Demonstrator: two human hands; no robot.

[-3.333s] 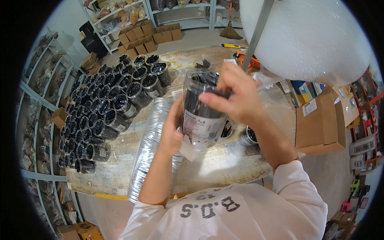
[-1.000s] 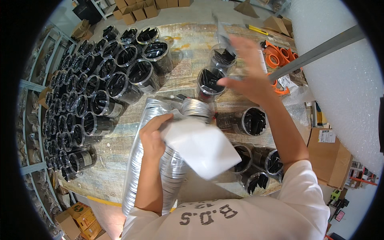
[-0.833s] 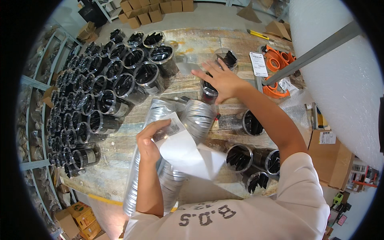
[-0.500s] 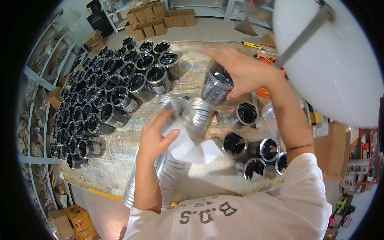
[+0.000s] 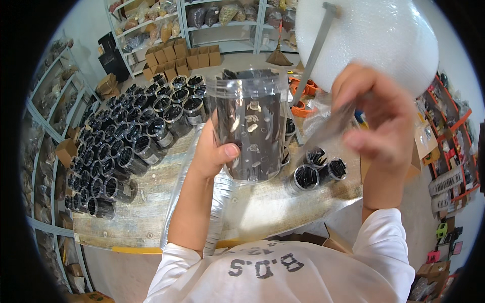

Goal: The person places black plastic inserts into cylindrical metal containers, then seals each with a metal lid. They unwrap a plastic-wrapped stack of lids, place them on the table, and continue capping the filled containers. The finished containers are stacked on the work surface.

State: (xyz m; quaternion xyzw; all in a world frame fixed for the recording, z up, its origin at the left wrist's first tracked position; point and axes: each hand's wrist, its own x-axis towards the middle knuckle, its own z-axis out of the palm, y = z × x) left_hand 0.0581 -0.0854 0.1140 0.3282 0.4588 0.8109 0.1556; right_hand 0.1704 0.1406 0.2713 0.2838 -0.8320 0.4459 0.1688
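We have the wooden-topped table (image 5: 151, 214) spread below us, with the big white bubble-wrap roll (image 5: 374, 45) beyond its far right side. A dense block of clear jars (image 5: 145, 146) filled with black pieces covers the table's left part. A ribbed silver stack (image 5: 221, 194) lies toward the near edge, partly hidden under our left forearm. To the right of it we see a cluster of three filled jars (image 5: 305, 178). Our left hand (image 5: 206, 154) has its fingers wrapped around a clear jar (image 5: 252, 136), thumb on the front, holding it upright and raised above the table at centre; black pieces show at its rim. Our right hand (image 5: 379, 118), blurred and just beside that jar, pinches a thin see-through piece (image 5: 331, 125) in its fingers.
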